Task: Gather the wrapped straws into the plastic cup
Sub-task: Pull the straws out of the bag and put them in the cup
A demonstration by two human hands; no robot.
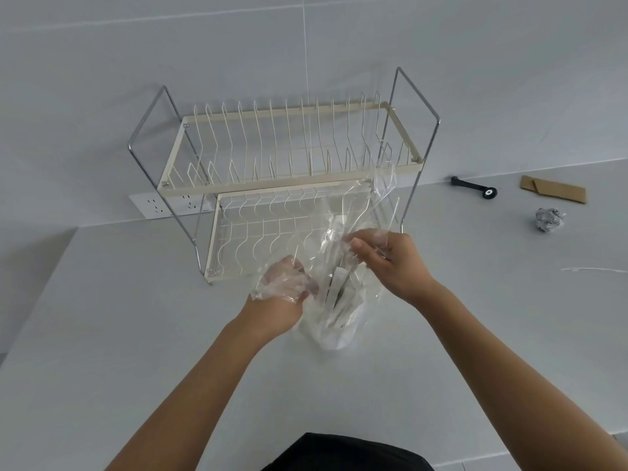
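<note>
Head view: I see both hands working on a clear plastic bag (343, 232) just in front of the dish rack (289, 171) on the pale table (136, 334). My left hand (282, 294) is clenched on a crumpled fold of the bag at its left side, the film bunched over the knuckles. My right hand (387, 263) pinches the bag's upper right edge between thumb and fingers, and the film rises from there to stand in front of the rack's lower shelf. Between the two hands the wrapped straws (339, 294) stand tilted inside the plastic cup (334, 331), which sits on the table within or behind the bag; I cannot tell which, since everything there is transparent. Well apart on the right lie a black handle (474, 187), a strip of cardboard (554, 189) and a crumpled foil ball (550, 219). A socket strip (159, 206) shows on the wall behind the rack.
</note>
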